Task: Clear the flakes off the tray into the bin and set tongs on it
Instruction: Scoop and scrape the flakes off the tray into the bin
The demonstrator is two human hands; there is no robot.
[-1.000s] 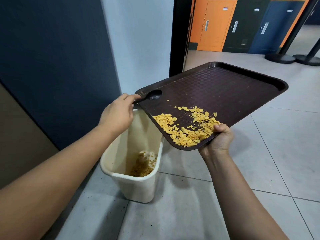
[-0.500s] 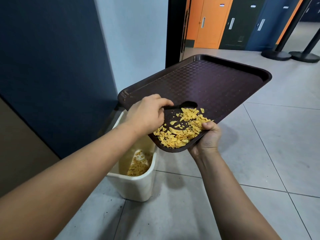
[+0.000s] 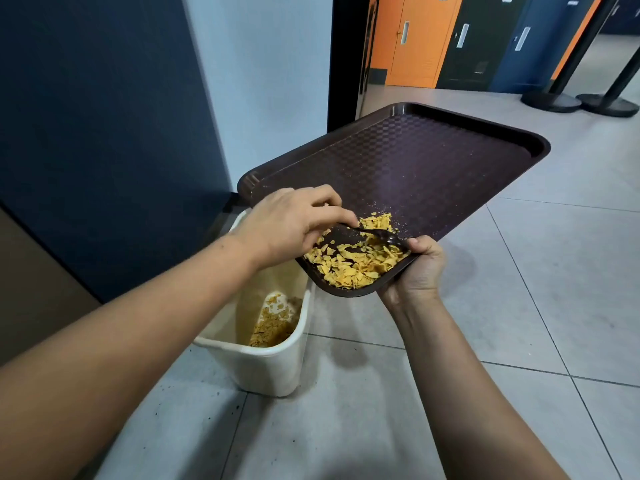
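A dark brown tray [image 3: 433,168] is tilted down toward its near corner, above a cream bin [image 3: 266,365]. My right hand [image 3: 414,271] grips that low corner from below, thumb over the rim. Yellow flakes [image 3: 356,265] are heaped in the low corner. My left hand [image 3: 287,223] pinches the handle of a black spoon [image 3: 384,235], whose bowl lies in the flakes close to my right thumb. More flakes lie at the bottom of the bin. No tongs are in view.
The bin stands on a grey tiled floor [image 3: 519,306] against a dark blue wall [image 3: 104,133]. A black door frame [image 3: 346,57] rises behind the tray. Orange and dark lockers [image 3: 415,39] and two black stanchion bases [image 3: 581,102] stand farther back.
My left hand has carried the spoon from the tray's high left corner down across it, sweeping the flakes into the low corner. The tray has shifted left, over the bin.
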